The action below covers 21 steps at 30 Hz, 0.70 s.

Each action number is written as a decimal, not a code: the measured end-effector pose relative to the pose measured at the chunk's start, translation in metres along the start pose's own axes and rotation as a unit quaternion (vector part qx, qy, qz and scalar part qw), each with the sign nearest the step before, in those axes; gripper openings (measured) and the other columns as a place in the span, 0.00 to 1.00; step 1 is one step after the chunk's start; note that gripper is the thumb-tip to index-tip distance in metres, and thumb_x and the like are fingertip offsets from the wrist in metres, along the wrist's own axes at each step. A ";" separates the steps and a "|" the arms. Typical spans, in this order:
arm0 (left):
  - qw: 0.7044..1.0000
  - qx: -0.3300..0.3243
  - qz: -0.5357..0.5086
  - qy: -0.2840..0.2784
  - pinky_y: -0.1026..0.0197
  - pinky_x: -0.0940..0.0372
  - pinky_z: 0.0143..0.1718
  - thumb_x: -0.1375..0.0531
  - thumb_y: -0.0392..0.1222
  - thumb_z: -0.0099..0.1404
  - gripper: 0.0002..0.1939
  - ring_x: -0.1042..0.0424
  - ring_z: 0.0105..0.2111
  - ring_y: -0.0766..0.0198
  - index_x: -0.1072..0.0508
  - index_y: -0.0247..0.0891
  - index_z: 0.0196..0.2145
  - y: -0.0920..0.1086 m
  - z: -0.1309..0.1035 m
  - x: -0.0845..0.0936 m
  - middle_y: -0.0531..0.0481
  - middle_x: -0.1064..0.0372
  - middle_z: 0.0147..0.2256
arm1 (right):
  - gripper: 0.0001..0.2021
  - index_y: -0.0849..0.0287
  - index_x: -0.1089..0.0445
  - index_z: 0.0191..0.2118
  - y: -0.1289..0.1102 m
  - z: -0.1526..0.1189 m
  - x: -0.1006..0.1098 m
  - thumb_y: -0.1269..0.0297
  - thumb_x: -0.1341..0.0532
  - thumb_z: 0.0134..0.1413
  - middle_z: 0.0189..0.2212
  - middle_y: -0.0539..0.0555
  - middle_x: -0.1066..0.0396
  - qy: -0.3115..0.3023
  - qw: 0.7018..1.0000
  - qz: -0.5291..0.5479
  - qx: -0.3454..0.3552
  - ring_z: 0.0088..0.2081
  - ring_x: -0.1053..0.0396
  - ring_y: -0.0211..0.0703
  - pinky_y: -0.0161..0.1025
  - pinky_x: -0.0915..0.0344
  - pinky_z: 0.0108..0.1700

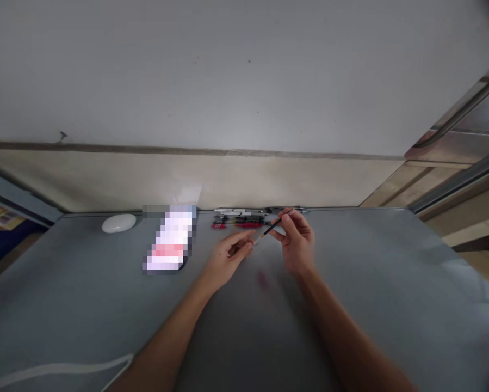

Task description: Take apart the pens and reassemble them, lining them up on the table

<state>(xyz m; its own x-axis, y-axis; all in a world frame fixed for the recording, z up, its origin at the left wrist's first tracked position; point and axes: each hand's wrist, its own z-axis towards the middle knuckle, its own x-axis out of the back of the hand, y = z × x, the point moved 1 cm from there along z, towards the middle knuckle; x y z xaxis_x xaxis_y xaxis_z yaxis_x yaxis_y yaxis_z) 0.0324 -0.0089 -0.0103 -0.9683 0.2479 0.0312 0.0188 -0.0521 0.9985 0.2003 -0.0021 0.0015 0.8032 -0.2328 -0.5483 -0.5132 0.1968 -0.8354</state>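
The right hand [299, 239] has its thumb and forefinger pinched on a dark slim pen piece [273, 226], which slants down from them toward the other hand; the left hand [228, 258] has its fingertips drawn together on the pale end [257, 240] of that line, though whether this is a separate part is too small to tell; the work hangs between the two sets of fingers, above the desk [244, 337]; to do this well, hold both ends in one straight line, since a thin part probably bends under sideways force; a light grip close to where dark meets pale should give the best control; resting the wrists would steady the fingers; just beyond the fingers lies a row of pens [244, 211], near enough that a careless knuckle might scatter them.
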 end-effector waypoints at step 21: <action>0.995 -0.029 0.068 -0.060 0.55 0.32 0.44 0.40 0.42 0.63 0.15 0.25 0.41 0.57 0.24 0.47 0.48 0.001 0.000 0.001 0.46 0.24 0.43 | 0.10 0.52 0.29 0.35 0.002 -0.004 -0.001 0.59 0.32 0.45 0.38 0.49 0.28 0.035 0.998 -0.039 0.029 0.34 0.29 0.35 0.36 0.25 0.35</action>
<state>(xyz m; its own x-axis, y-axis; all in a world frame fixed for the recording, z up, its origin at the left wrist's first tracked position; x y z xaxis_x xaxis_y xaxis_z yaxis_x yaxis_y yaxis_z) 0.0309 -0.0087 -0.0098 -0.9210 0.3486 0.1737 0.1288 -0.1484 0.9805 0.1972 -0.0052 0.0003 0.8160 -0.3143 -0.4851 -0.4305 0.2297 -0.8729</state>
